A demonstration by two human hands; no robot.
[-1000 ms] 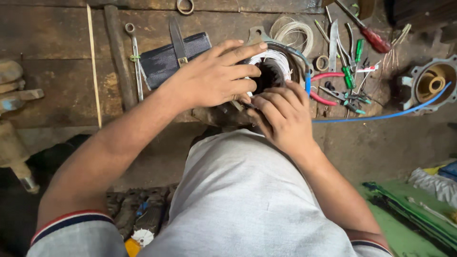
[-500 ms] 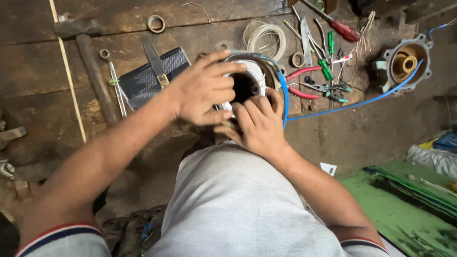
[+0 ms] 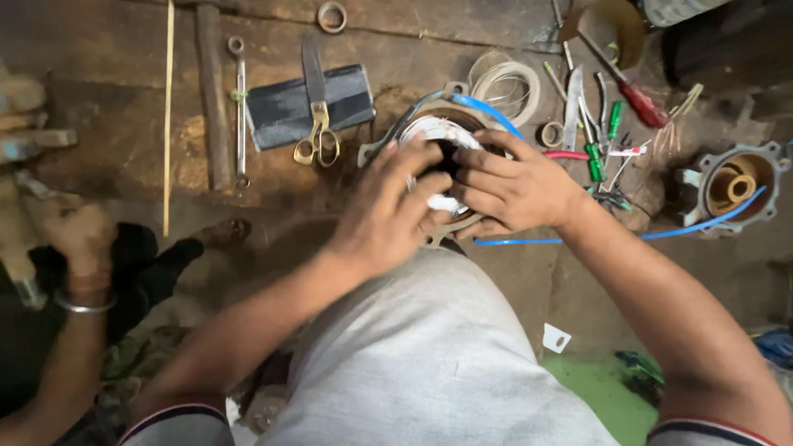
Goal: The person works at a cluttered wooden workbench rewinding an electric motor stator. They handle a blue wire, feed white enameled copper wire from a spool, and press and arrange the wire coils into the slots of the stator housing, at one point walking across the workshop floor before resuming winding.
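On the grimy tool-strewn floor [image 3: 107, 124], both hands' fingers [image 3: 413, 165] spread, seemingly pressing the motor stator [image 3: 438, 128]; scissors [image 3: 315, 132] nearby.

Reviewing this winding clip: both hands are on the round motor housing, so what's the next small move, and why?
Probably keep pressing the white winding material down into the round motor housing. The left hand and the right hand both have fingertips on it at the dark bore, and a white piece sticks out between them. The scissors lie untouched to the left.
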